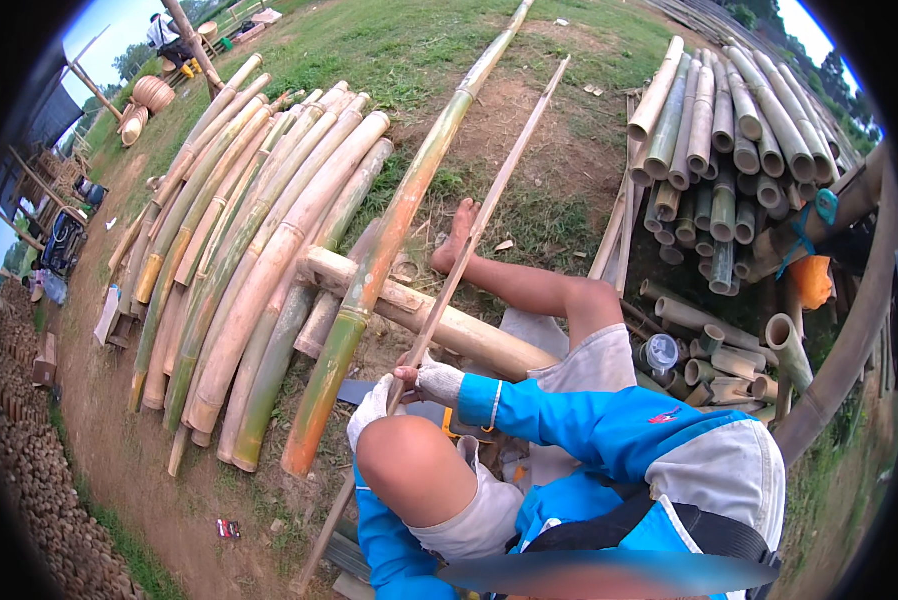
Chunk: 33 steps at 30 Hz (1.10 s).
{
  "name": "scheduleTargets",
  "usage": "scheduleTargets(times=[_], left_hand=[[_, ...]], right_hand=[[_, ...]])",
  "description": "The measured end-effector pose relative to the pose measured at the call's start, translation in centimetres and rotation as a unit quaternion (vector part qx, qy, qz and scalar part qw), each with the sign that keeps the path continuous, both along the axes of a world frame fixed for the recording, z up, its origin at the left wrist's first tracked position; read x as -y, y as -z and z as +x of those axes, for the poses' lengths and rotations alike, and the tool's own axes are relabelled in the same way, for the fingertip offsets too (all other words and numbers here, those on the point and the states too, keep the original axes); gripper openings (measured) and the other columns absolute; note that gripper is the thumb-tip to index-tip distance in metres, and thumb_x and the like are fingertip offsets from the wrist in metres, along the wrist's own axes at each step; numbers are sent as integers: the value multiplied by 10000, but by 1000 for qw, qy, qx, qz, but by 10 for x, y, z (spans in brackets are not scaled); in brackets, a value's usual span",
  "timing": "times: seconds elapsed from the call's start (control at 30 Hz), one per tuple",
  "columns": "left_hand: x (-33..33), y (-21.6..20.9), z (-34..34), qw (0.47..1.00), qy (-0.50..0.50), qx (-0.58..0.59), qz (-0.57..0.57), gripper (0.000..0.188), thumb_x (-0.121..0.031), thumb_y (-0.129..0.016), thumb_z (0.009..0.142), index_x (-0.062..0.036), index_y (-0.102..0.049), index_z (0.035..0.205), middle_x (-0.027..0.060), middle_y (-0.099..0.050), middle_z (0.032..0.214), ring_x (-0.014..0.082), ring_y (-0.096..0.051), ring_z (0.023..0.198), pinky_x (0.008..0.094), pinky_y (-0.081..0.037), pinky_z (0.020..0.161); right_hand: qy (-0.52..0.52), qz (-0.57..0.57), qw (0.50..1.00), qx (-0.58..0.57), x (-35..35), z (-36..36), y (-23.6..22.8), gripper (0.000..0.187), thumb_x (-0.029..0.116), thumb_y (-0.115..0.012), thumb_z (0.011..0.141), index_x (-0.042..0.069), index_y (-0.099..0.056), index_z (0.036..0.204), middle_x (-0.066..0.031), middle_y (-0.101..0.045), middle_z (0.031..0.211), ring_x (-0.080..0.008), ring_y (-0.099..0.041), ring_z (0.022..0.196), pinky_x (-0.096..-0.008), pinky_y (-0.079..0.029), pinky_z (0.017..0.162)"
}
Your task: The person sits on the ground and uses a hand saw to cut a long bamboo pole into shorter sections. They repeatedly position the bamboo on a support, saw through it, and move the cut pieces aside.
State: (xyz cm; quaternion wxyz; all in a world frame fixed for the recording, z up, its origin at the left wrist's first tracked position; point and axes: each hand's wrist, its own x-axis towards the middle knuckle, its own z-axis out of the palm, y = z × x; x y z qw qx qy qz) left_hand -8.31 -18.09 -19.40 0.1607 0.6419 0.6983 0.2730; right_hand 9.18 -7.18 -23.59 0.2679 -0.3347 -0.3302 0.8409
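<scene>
A long, narrow bamboo strip (501,190) runs slantwise from the far grass down past my raised left knee. My right hand (437,383), in a whitish glove with bare fingertips, is closed on the strip. Just left of it, my left hand (370,408), also gloved, closes around the same strip; my knee hides part of it. Below my hands lies what looks like a handsaw, with a grey blade (428,412) and a yellow-and-black handle (459,428). A thick green-and-orange bamboo pole (381,265) rests beside the strip, across a pale bamboo log (474,338).
Rows of bamboo poles (259,270) lie on the left. At right, cut poles (724,150) are stacked above shorter pieces (714,345), with a clear cup (661,352) and an orange object (810,281) nearby. Another person (172,40) is at the far left, near baskets (152,94).
</scene>
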Motion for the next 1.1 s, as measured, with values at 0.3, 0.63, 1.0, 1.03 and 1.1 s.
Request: scheduleTargets(times=[0.3, 0.63, 1.0, 1.03, 1.1], left_hand=[[142, -38, -93, 958, -140, -245, -42, 459, -315, -848, 821, -204, -721, 1248, 81, -725, 1009, 330, -712, 982, 494, -564, 854], [127, -56, -64, 959, -208, -180, -74, 449, -654, -789, 851, -211, -783, 923, 69, -767, 849, 330, -750, 812, 498, -594, 743], [56, -44, -73, 948, -186, -258, 29, 359, -542, -819, 851, -201, -765, 948, 68, -757, 881, 308, -743, 844, 482, -600, 787], [53, -43, -75, 947, -187, -258, 41, 355, -533, -827, 844, -200, -765, 950, 65, -753, 886, 306, -739, 849, 477, -600, 794], [44, -42, -80, 947, -194, -251, 49, 351, -484, -882, 794, -196, -768, 959, 53, -741, 983, 298, -722, 923, 465, -598, 825]], right_hand=[[167, 48, 985, -6, -198, 90, -11, 245, 383, -637, 1113, 140, -604, 1118, 0, -540, 828, -187, -533, 723, -334, -485, 722], [276, 135, 950, 61, -263, 70, -43, 336, 373, -799, 1010, 102, -612, 1077, -73, -683, 958, -261, -721, 872, -397, -582, 748], [127, -1, 988, 90, -220, -3, -30, 219, 288, -752, 1038, 116, -627, 1088, -48, -586, 960, -236, -639, 900, -442, -593, 850], [127, 5, 988, 90, -222, -7, -28, 210, 278, -758, 1036, 110, -634, 1035, -49, -591, 927, -234, -642, 902, -444, -602, 868], [138, -16, 987, 81, -227, -16, -24, 212, 246, -769, 1030, 111, -615, 974, -50, -599, 921, -239, -629, 820, -432, -592, 799]])
